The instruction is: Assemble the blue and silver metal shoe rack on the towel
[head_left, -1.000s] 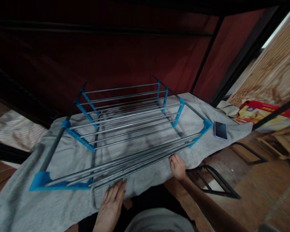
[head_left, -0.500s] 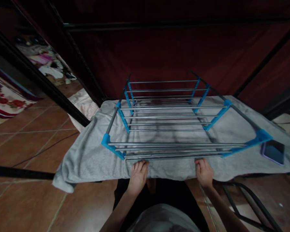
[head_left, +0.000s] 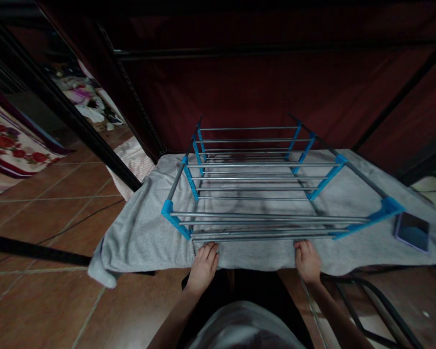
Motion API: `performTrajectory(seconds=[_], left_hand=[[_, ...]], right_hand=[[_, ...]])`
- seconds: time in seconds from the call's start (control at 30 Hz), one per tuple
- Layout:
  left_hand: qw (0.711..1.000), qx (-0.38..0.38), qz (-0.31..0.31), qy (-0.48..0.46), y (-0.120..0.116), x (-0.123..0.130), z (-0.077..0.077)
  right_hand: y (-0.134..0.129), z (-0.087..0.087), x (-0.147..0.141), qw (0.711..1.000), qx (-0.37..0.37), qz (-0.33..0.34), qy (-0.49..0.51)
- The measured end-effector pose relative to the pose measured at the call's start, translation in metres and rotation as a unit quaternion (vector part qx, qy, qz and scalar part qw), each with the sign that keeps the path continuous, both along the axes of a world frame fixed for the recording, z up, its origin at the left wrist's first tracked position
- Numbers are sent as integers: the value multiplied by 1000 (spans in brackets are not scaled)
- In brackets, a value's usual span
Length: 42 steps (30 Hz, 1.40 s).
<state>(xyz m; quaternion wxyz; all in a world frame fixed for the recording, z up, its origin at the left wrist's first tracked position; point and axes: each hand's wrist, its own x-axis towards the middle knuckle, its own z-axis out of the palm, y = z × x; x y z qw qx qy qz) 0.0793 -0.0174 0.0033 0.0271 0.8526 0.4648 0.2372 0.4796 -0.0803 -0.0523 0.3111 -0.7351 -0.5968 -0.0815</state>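
Left hand (head_left: pixel 203 264) shifted slightly left along rack (head_left: pixel 257 178) since half a second ago; right hand (head_left: pixel 307 261) about unchanged. Fingers (head_left: pixel 211 247) bunched at near rod (head_left: pixel 254 238), grip unclear. Rack beyond fingers, on cloth (head_left: pixel 141 228); phone (head_left: pixel 412 231) right.

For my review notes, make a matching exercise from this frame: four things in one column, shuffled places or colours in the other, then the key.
Column one
1. tube rack
2. smartphone
3. cloth
4. left hand

Column two
A. plain grey, spread under the tube rack
B. at the tube rack's near edge, toward its left end
C. blue and grey
D. screen up, beside the tube rack's near right corner

Pairs: 1-C, 2-D, 3-A, 4-B
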Motion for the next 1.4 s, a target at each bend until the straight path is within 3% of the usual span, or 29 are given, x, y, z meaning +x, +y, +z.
performTrajectory(seconds=[0.2,0.37,0.5,0.63,0.73,1.0,1.17,1.4], left_hand=[[997,-14,11,-78,3,-14,-1],[977,-52,59,-199,2,-12,8],[925,-67,184,-326,5,-15,8],[857,-65,293,-419,14,-31,2],[828,-56,322,-456,21,-42,0],[866,-116,251,-416,43,-37,14],[859,-143,253,-422,50,-32,23],[859,-117,246,-434,53,-28,26]], right_hand=[[-5,9,-4,998,12,17,62],[-17,41,-42,979,43,170,104],[-3,76,-101,963,45,267,3],[29,99,-145,962,-2,258,-85],[49,104,-159,958,-44,256,-117],[72,117,-173,948,-120,241,-168],[76,133,-175,943,-170,220,-184],[78,144,-175,936,-209,220,-180]])
